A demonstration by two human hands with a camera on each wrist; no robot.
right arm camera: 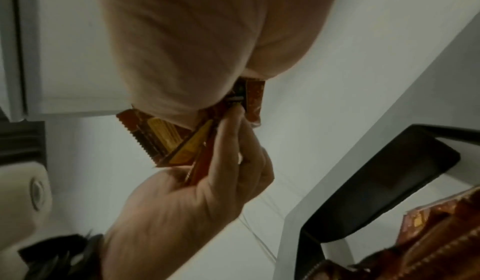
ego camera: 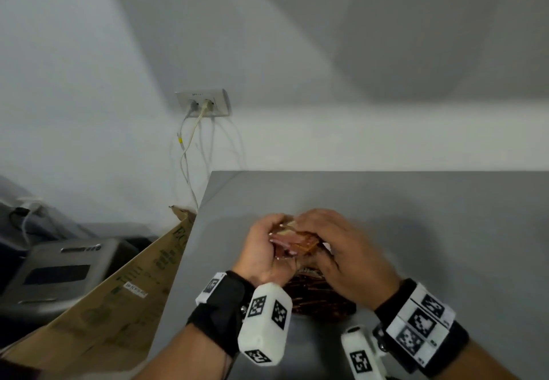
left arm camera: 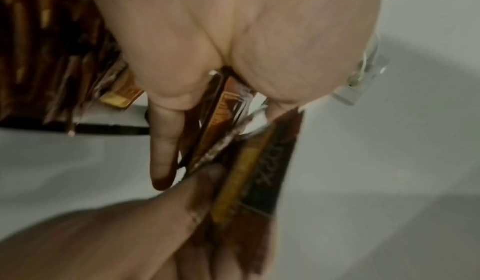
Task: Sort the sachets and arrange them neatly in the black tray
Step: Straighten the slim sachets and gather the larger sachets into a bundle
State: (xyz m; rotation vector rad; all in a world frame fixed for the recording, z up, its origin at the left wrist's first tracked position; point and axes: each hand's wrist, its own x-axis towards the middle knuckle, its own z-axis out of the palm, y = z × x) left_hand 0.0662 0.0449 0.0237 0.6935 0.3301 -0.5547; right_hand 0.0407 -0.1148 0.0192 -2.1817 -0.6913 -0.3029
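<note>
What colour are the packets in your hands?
Brown and orange foil sachets with yellow panels, clearest in the right wrist view.

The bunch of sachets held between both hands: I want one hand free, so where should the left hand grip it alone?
Probably across the flat faces at mid-length, thumb on one side and fingers on the other. The bunch of sachets fans out at its ends, so the left hand pinching the middle should keep it together as the right hand lets go.

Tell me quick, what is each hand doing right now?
Left hand: closed, gripping the bundle of sachets.
Right hand: closed on the same bundle of sachets, held above the black tray.
</note>
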